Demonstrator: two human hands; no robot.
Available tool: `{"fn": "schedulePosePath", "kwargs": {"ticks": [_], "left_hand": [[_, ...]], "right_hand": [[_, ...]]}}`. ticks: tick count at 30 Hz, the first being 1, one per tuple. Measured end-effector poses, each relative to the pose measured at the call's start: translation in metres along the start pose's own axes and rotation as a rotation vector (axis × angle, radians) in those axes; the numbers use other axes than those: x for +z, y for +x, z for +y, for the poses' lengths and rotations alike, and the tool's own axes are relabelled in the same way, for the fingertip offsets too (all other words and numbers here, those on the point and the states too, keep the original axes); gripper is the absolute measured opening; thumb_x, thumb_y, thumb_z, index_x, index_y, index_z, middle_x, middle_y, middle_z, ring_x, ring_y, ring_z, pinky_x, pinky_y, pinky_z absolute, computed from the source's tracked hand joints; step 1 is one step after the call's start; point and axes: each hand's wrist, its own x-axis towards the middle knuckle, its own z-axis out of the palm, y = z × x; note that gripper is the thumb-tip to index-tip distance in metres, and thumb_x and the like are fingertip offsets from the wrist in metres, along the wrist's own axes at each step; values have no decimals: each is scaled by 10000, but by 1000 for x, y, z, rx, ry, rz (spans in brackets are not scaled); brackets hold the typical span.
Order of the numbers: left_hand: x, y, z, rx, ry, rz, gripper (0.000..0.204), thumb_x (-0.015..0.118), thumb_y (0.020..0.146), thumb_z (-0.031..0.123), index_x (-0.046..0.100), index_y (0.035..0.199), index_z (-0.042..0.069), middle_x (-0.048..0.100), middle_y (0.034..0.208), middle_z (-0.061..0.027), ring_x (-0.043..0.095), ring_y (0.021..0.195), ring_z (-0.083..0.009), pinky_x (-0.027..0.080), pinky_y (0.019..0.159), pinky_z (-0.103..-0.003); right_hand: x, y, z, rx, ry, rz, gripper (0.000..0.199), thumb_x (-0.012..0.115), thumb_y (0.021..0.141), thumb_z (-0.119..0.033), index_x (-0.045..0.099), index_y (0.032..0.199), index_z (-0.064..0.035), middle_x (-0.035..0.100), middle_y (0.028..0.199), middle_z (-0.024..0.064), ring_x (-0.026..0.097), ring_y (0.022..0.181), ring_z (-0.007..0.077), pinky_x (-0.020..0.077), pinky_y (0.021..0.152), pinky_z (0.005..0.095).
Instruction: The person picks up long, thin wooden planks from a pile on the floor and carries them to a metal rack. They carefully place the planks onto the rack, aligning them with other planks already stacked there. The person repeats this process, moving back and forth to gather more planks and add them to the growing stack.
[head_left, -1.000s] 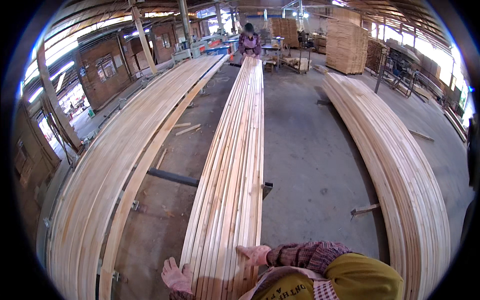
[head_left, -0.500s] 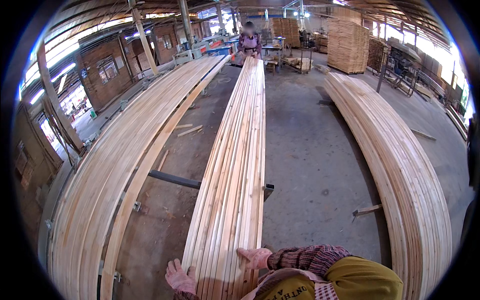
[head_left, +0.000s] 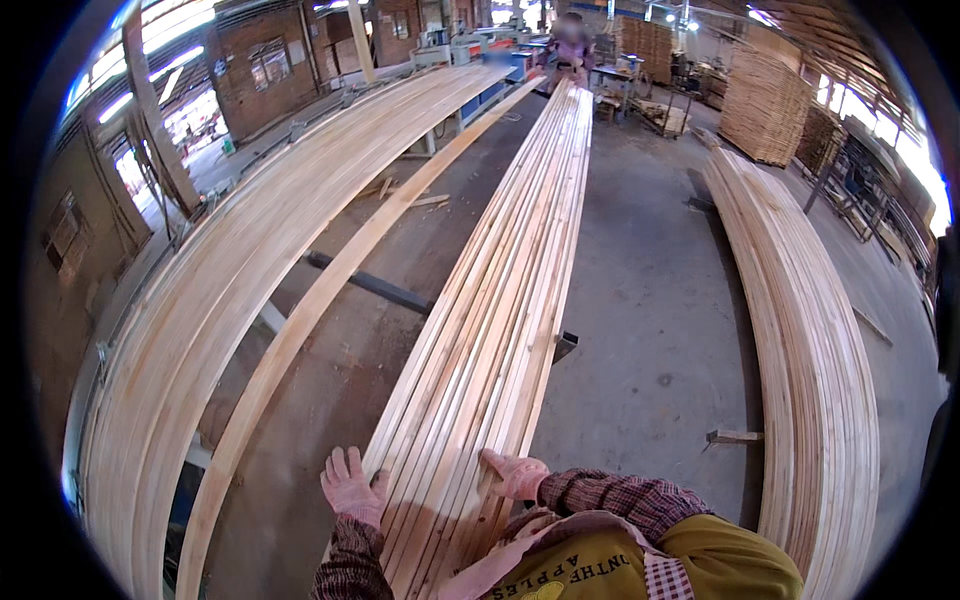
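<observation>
Both my hands wear pinkish gloves and are at the near end of a long bundle of narrow pale wooden strips (head_left: 480,340). My left hand (head_left: 352,486) is at the bundle's left edge, fingers spread and thumb against the outer strip. My right hand (head_left: 517,476) is at the right edge, with a digit stretched over the top strips and its other fingers partly hidden. Neither hand has closed round a strip. At the far end of the bundle stands another person (head_left: 570,50), whose hands are near the strips.
On the left, a single board (head_left: 300,325) runs beside a wide layer of strips (head_left: 220,290). A tall curved-looking stack of strips (head_left: 800,350) is on the right. A dark metal crossbar (head_left: 385,290) passes under the middle bundle. Stacked timber (head_left: 765,105) stands far right.
The view has tilted down and turned slightly left. The gap between the single board and the left layer looks wider. My hands stay at the bundle's two edges.
</observation>
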Motion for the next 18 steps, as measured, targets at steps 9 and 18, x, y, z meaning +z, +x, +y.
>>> {"fn": "schedulePosePath", "kwargs": {"ticks": [9,18], "left_hand": [[-27,19,-42,-255,85,14,800,699,816,495,432,1457,98,337,1542,-223,310,1433,-403,249,1171,-566],[-24,24,-130,-472,177,-25,863,716,837,473,332,1538,148,219,1629,-144,220,1496,-358,202,1203,-546]], "right_hand": [[0,6,1,31,-25,-35,816,597,877,-357,214,1567,-146,523,1421,213,532,1294,373,453,1048,416],[2,3,0,-13,-75,4,795,570,892,-373,226,1567,-134,522,1430,198,529,1303,366,455,1053,403]]}}
